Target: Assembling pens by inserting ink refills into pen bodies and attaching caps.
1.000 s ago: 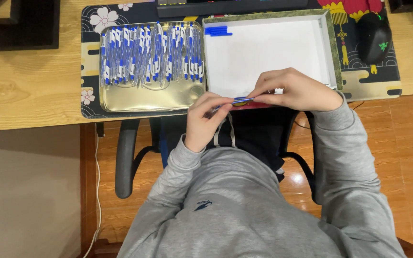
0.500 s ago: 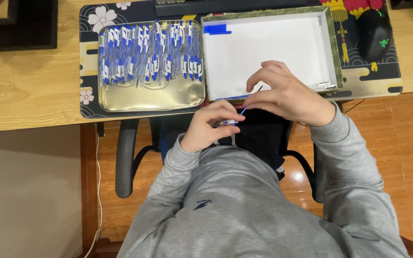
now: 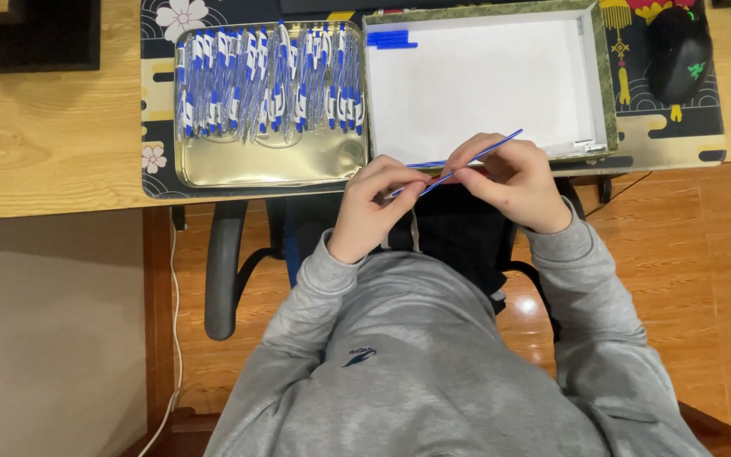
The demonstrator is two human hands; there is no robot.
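Item held: thin blue refill point(image 3: 467, 162), a long slim rod, blue along its whole visible length, tilted so that its far end rises toward the right and lies over the near edge of the white box point(image 3: 484, 85); its lower end sits between the two hands, just off the near edge of the desk point(image 3: 44, 161) and above the lap

Left hand point(image 3: 374, 207): fingers curled in, fingertips pinched narrowly around the lower end of the refill; whether it holds a second small part cannot be told

Right hand point(image 3: 513, 178): fingers closed lightly on the middle of the refill, thumb and forefinger meeting on it, the upper end sticking out past the knuckles

White box: shallow, green-rimmed, white inside, at the far right part of the dark patterned mat point(image 3: 158, 110); a few short blue pieces point(image 3: 391, 39) lie in its far left corner, and a second blue rod shows at its near edge, just beside the hands

Metal tray point(image 3: 272, 165): gold-coloured, left of the box and touching it; a row of blue and white pens point(image 3: 268, 80) fills its far half, the near half is bare metal

Black mouse point(image 3: 677, 55): at the far right corner of the mat

Person: grey sweatshirt, seated on a black chair point(image 3: 226, 271)
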